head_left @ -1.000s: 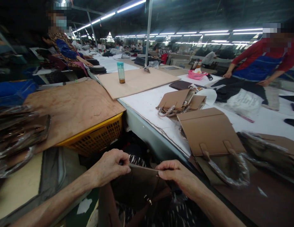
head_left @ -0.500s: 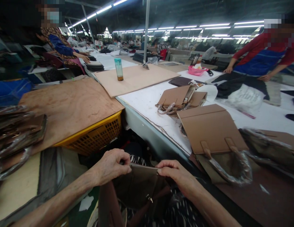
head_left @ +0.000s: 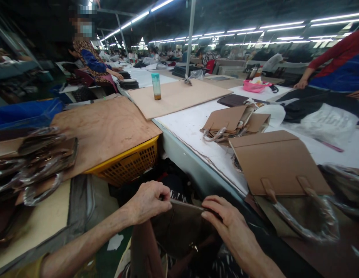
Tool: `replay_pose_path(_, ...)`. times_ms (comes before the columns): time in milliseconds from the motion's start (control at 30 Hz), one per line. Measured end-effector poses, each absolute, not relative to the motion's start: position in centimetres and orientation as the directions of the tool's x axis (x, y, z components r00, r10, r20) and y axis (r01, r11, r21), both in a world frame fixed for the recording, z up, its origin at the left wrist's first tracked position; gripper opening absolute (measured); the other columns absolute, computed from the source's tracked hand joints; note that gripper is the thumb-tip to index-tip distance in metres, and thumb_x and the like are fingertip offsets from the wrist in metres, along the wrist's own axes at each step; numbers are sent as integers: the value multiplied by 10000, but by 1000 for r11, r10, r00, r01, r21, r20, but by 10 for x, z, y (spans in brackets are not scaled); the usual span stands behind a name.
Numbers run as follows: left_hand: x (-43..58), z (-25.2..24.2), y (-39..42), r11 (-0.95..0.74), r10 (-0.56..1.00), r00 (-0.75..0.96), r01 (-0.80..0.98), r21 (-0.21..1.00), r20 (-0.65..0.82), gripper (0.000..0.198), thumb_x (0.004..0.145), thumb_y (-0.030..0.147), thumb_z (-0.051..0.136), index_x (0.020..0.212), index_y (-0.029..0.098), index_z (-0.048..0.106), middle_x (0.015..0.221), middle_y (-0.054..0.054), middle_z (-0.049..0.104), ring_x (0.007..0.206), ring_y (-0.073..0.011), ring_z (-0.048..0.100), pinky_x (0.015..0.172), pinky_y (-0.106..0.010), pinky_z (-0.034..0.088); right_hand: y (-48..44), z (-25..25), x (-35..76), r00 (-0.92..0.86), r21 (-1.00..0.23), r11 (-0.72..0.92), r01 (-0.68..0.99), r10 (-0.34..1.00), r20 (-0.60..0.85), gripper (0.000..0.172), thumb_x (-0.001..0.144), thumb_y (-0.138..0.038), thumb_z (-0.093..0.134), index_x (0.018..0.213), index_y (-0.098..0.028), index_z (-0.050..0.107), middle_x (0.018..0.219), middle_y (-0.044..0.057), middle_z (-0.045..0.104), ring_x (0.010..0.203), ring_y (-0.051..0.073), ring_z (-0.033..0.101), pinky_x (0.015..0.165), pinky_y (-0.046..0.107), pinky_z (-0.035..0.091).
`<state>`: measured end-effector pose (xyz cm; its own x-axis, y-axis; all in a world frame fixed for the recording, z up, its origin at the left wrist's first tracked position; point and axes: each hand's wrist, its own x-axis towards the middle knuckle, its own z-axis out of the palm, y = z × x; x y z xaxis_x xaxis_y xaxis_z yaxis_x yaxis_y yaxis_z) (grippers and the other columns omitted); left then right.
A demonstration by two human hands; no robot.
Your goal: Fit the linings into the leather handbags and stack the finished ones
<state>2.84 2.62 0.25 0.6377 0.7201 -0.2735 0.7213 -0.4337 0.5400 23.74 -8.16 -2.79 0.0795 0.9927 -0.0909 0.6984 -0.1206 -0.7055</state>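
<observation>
Over my lap I hold a dark olive-brown bag piece (head_left: 179, 227) by its straight upper edge. My left hand (head_left: 149, 202) pinches the left end of that edge between thumb and fingers. At the other end my right hand (head_left: 222, 216) grips the edge the same way. A small shiny metal clasp (head_left: 193, 247) shows low on the piece. A brown leather strap or panel (head_left: 144, 247) hangs below my left hand. To the right of my right hand lies a tan handbag (head_left: 283, 166) with plastic-wrapped handles.
More tan bag parts (head_left: 225, 119) lie on the white table (head_left: 182, 119). Wrapped brown bags (head_left: 49, 162) are piled at left on a wooden board (head_left: 110, 127) over a yellow crate (head_left: 133, 162). A teal-capped bottle (head_left: 156, 87) stands ahead. Co-workers stand at far left and right.
The whole view has swung slightly left, so everything sits further right. My right fingers have shifted a little on the edge; both hands still hold the piece.
</observation>
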Motion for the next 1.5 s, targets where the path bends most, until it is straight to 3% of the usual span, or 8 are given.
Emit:
replay_pose_path(200,34,7,19,-465,739,626,741,485,-248,117,667,206,516,563,182,563,639,31,545,648,-127,494,612,-218,318,-74,-29,213,-20,-583,-42,812,995,-100,145,839,-258,504,816,-257,647,818,9,634,768,194,553,692,284,366)
replay_pose_path(367,34,2,19,-462,760,607,755,465,-232,107,661,193,506,568,185,557,639,29,543,637,-127,495,607,-227,314,-63,-19,197,45,-604,-152,782,981,-189,158,813,-265,510,744,-261,653,702,-4,640,680,173,551,605,262,312)
replay_pose_path(500,34,-3,18,-483,754,620,746,459,-214,105,663,193,505,567,186,547,630,31,534,621,-124,483,592,-230,306,-51,-8,195,19,-655,-240,716,946,-325,181,753,-292,539,600,-220,602,563,-28,509,568,130,448,534,249,247)
replay_pose_path(733,35,-2,15,-506,718,666,700,503,-205,84,641,177,515,560,181,537,631,30,535,620,-118,479,576,-222,299,-42,-14,205,-180,-765,-364,532,834,-522,233,712,-342,503,541,-191,453,496,-63,282,475,93,274,462,252,168)
replay_pose_path(1000,34,-3,17,-498,708,673,691,524,-214,87,659,200,553,573,187,552,651,31,534,645,-124,472,606,-221,309,-46,-16,202,-105,-755,-266,600,909,-403,275,725,-316,504,501,-183,416,525,-54,276,501,93,288,472,252,165)
replay_pose_path(1300,31,-6,14,-512,731,667,676,530,-145,68,675,164,528,611,188,525,646,31,528,659,-124,465,630,-230,307,-49,-12,193,3,-684,-277,674,928,-373,241,756,-335,512,568,-202,586,568,-16,466,552,137,402,525,257,235)
replay_pose_path(1500,33,-8,15,-499,741,655,686,530,-149,71,673,161,522,613,185,492,646,32,527,668,-124,469,636,-234,306,-49,-14,193,30,-655,-304,692,919,-394,241,763,-342,513,584,-209,605,587,-3,495,551,143,406,529,262,232)
